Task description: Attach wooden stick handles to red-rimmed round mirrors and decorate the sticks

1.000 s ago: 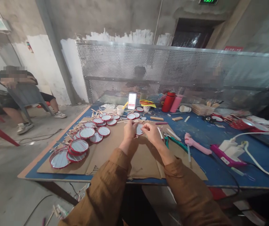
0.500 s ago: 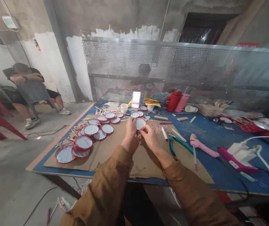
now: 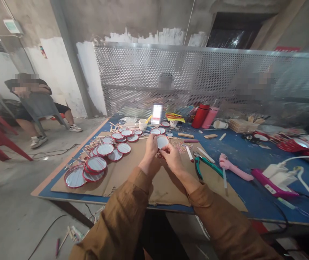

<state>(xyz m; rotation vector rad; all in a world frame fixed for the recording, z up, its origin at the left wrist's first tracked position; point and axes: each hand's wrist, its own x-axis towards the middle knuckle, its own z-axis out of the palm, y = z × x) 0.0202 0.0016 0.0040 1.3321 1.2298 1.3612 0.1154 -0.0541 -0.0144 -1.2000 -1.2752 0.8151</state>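
Note:
A small round disc (image 3: pixel 162 141) with a pale face and red rim is held up over the cardboard. My left hand (image 3: pixel 151 148) is closed on its left side. At the disc's lower right edge, the fingers of my right hand (image 3: pixel 170 154) are pinched together; a small pale tip shows between the hands, too small to name. Several similar red-rimmed discs (image 3: pixel 96 164) lie overlapping on the left part of the cardboard (image 3: pixel 127 177), with thin wooden sticks among them.
Teal-handled pliers (image 3: pixel 210 166), a white marker (image 3: pixel 189 154), a pink tool (image 3: pixel 235 169) and a purple power strip (image 3: pixel 273 186) lie to the right. Behind stand a paper cup (image 3: pixel 143 125), a phone and a red bottle (image 3: pixel 200 115). A person sits at far left.
The disc has tilted slightly between my hands, and my right fingers have shifted a little at its lower edge. The whole view has moved very slightly.

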